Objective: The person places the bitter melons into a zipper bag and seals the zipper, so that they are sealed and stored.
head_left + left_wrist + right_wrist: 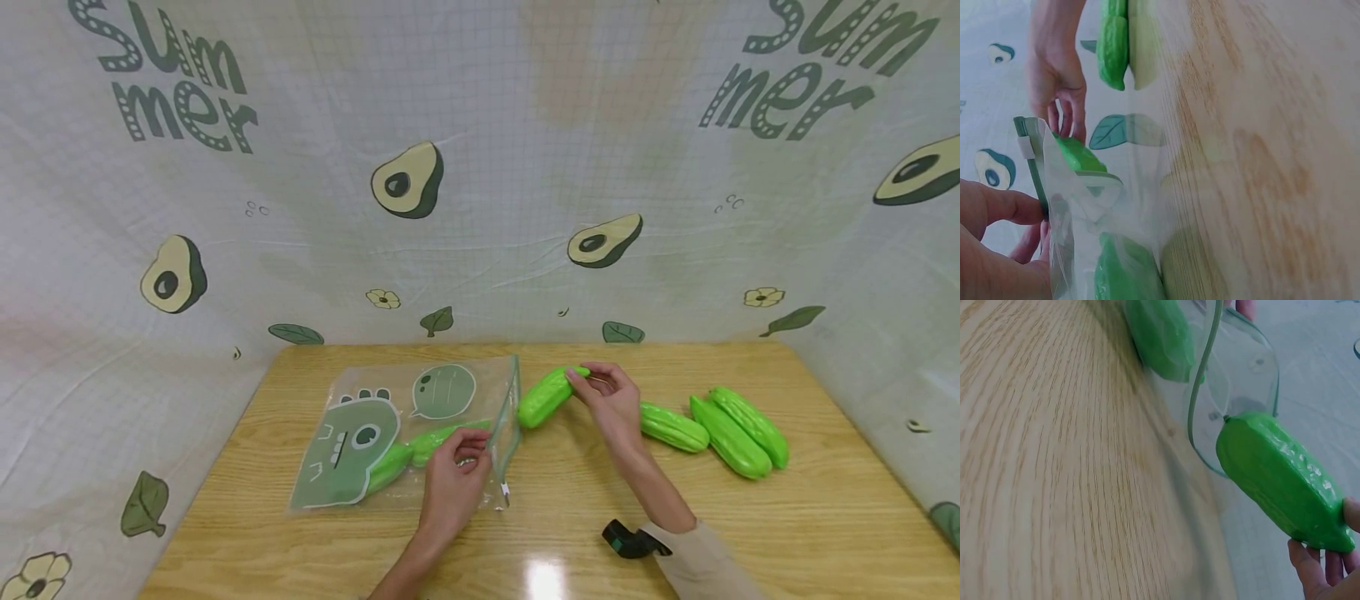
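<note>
Bag (339, 454) | two gourds (431, 444) inside | right hand (613, 404) holds third gourd (547, 399) at mouth (516, 372)

A glossy, ridged green gourd (551, 398) slants down from the fingertips of the right hand (617, 408), its lower end right by the open mouth of a clear, dinosaur-printed zip bag (360, 437). The bag lies flat, its mouth edge pinched by the left hand (456, 482); beside that hand, two matching gourds (438, 443) rest inside, end to end. Three loose gourds (729, 437) lie to the right hand's right, the nearest partly hidden behind it.
</note>
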A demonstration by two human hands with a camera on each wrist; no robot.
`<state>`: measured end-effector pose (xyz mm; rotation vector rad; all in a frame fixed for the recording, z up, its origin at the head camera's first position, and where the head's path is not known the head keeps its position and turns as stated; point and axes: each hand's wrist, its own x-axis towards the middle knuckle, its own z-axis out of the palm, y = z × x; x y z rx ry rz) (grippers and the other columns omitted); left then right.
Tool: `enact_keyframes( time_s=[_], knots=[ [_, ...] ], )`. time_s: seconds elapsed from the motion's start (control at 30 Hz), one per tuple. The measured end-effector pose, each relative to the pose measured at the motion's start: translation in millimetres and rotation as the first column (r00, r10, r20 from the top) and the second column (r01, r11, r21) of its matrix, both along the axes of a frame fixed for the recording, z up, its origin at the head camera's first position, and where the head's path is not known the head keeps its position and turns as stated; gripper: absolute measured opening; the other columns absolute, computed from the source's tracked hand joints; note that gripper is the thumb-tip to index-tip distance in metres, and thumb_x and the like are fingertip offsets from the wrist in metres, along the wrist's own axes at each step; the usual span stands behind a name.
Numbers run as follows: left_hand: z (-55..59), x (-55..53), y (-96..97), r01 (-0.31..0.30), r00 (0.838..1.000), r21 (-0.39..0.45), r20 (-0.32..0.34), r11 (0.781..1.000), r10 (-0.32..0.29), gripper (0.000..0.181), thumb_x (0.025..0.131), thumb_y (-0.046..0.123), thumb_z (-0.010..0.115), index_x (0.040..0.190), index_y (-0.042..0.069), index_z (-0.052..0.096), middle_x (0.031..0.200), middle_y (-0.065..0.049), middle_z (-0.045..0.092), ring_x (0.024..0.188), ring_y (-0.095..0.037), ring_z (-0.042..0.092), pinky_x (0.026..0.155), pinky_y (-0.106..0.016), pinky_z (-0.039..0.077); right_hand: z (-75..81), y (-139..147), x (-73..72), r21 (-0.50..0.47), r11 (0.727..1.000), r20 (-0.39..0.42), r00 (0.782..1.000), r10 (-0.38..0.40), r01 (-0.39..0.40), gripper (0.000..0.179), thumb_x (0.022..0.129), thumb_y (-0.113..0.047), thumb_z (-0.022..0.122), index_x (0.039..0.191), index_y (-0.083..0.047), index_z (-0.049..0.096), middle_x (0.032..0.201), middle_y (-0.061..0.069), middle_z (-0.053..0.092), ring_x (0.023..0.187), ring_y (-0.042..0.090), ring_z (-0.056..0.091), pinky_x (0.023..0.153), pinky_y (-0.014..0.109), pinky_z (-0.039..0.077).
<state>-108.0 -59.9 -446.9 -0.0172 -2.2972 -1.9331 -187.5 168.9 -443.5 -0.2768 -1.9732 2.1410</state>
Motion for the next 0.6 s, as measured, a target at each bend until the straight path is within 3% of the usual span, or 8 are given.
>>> enact_keyframes(
  time_s=[0.6],
  knots=[
    [1.2, 0.4, 0.2, -0.011, 1.000, -0.038, -0.003, 0.999, 0.011, 0.019, 0.088, -0.008, 0.066, 0.105, 0.000, 0.071, 0.096, -0.008, 0.068, 0.087, -0.017, 0.067, 0.081, -0.029, 0.060, -2.4, -13.1, -7.1, -0.095, 0.995, -0.009, 1.000, 0.002, -0.003, 0.042, 0.090, -0.009, 0.080, 0.121, 0.007, 0.058, 0.113, 0.006, 0.060, 0.094, 0.011, 0.064, 0.086, 0.024, 0.058]
  ],
)
